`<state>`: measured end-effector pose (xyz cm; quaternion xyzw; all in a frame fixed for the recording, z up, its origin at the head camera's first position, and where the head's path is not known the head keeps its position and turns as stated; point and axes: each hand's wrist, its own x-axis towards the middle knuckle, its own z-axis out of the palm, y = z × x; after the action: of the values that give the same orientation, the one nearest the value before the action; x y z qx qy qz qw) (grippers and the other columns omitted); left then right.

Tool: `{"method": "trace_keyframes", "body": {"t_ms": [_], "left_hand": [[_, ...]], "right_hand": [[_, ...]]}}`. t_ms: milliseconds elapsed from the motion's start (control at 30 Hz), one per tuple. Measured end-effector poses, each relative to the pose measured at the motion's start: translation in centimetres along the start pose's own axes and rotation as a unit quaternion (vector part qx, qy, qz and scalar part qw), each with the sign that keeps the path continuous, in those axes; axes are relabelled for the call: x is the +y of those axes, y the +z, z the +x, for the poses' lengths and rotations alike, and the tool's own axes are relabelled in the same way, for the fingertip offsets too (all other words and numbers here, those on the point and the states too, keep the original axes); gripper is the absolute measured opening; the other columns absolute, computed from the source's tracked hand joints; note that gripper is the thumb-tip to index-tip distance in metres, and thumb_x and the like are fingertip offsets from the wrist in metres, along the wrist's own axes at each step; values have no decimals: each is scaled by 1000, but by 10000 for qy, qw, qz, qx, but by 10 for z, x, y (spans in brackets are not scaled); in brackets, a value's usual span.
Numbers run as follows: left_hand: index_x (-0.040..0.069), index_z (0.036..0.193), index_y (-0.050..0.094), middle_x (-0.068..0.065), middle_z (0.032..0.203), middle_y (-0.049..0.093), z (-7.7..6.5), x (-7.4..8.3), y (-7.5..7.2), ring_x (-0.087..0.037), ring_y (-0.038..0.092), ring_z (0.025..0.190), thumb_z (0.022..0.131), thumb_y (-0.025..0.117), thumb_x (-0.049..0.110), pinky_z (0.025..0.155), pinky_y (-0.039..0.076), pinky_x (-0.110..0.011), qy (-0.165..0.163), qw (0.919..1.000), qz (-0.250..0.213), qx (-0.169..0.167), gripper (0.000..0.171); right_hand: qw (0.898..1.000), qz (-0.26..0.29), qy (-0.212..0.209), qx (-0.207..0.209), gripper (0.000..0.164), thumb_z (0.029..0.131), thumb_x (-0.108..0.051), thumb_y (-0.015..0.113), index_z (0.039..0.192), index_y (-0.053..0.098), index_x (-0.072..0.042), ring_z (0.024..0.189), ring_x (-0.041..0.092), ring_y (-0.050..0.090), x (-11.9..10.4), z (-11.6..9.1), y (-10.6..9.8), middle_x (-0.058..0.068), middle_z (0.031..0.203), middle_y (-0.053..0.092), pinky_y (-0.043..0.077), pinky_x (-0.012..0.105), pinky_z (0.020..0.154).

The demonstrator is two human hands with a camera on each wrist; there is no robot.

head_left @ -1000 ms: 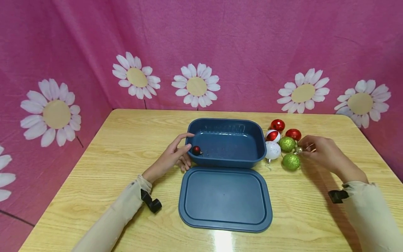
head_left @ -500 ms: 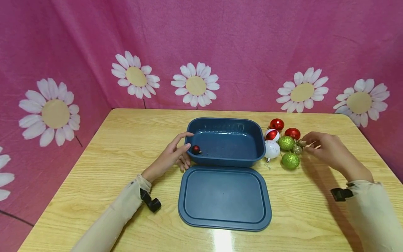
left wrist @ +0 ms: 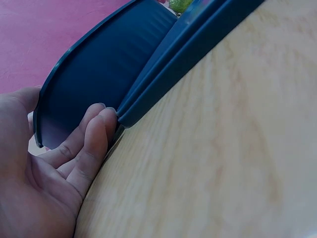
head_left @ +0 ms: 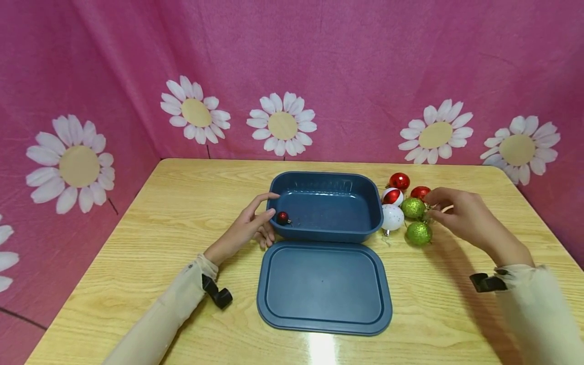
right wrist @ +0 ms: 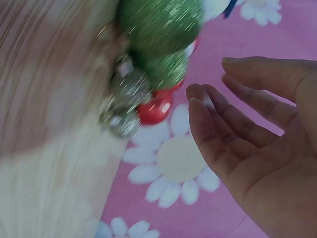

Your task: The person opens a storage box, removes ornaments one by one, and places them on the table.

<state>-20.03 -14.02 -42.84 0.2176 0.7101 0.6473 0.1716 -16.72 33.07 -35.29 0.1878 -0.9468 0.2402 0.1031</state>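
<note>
In the head view my left hand (head_left: 246, 225) holds the left end of a navy plastic container (head_left: 328, 235), index finger and thumb at the rim. The left wrist view shows other fingers against its outer wall. One small dark red bauble (head_left: 283, 218) lies inside. My right hand (head_left: 461, 215) hovers by a cluster of Christmas baubles, fingers spread and nothing between them in the right wrist view. Closest to it are two small gold baubles, one (right wrist: 131, 88) above the other (right wrist: 124, 124), mostly covered in the head view. Two glittery green baubles (head_left: 418, 233) sit beside them.
Between container and green baubles lie a speckled white bauble (head_left: 392, 217) and a red-and-white one (head_left: 392, 196). Two shiny red baubles (head_left: 399, 181) are farther back. The container's lid (head_left: 324, 286) lies flat in front. A pink flowered cloth (head_left: 356, 76) hangs behind the wooden table (head_left: 182, 203).
My right hand drew back to the right, uncovering the two gold baubles, then came left over them again. My left hand stays on the container.
</note>
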Motion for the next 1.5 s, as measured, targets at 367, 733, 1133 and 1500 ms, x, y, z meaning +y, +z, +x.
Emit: {"method": "trace_keyframes", "body": {"t_ms": [367, 733, 1133, 1500], "left_hand": [[26, 151, 33, -26, 78, 65, 0, -4, 0, -27, 64, 60, 107, 45, 34, 54, 58, -37, 25, 9999, 45, 86, 46], [27, 152, 33, -26, 78, 65, -2, -7, -2, -25, 64, 60, 108, 44, 35, 52, 57, -35, 0, 9999, -111, 66, 46], [27, 151, 34, -26, 78, 65, -2, -5, -2, -27, 64, 60, 108, 44, 34, 53, 58, -37, 13, 9999, -64, 81, 45], [27, 150, 34, -28, 78, 64, 1, -5, -4, -27, 63, 61, 108, 43, 33, 53, 57, -37, 135, 9999, -103, -25, 44]], "right_hand": [[9976, 371, -535, -253, 23, 83, 4, 77, 104, 71, -3, 82, 19, 66, -61, 15, 16, 8, 97, 71, 57, 26, 67], [9931, 571, -709, -733, 23, 89, -1, 72, 112, 69, 1, 87, 20, 68, -106, 50, 53, 13, 105, 71, 59, 39, 74], [9656, 1238, -623, -2202, 36, 100, -25, 63, 128, 62, -3, 105, 23, 66, -124, 93, 105, 10, 118, 68, 54, 43, 89], [9353, 1830, -396, -3002, 45, 102, -26, 59, 142, 49, -6, 96, 18, 67, -157, 121, 139, 11, 120, 66, 56, 37, 84]]}}
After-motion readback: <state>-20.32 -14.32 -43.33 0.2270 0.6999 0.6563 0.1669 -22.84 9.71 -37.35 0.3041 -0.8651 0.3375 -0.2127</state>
